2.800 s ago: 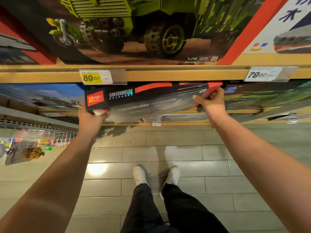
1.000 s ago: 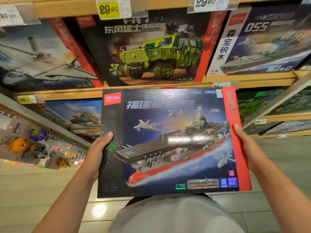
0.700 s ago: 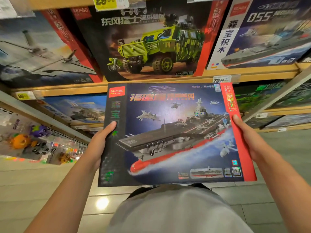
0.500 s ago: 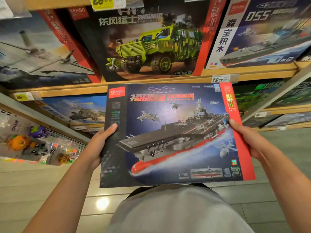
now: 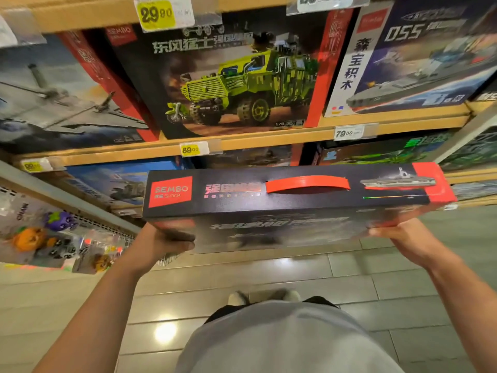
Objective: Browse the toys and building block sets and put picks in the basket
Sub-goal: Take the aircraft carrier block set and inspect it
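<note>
A: Where was the big box point(image 5: 295, 208)?
B: In front of the shelf point(image 5: 242, 142), below the truck box point(image 5: 228, 76), its top edge with the red handle point(image 5: 308, 183) facing up

A: And the hands?
B: Left hand point(image 5: 158, 242) and right hand point(image 5: 398, 234) each gripped a lower corner

The building block box point(image 5: 295, 200) is showing printed card with a matt dark top edge, and its red handle point(image 5: 308, 184) is looking like smooth, glossy plastic. The shelf edge point(image 5: 255, 142) is appearing as pale, matt wood. The floor tiles point(image 5: 376, 286) are gleaming, glossy and smooth.
</note>
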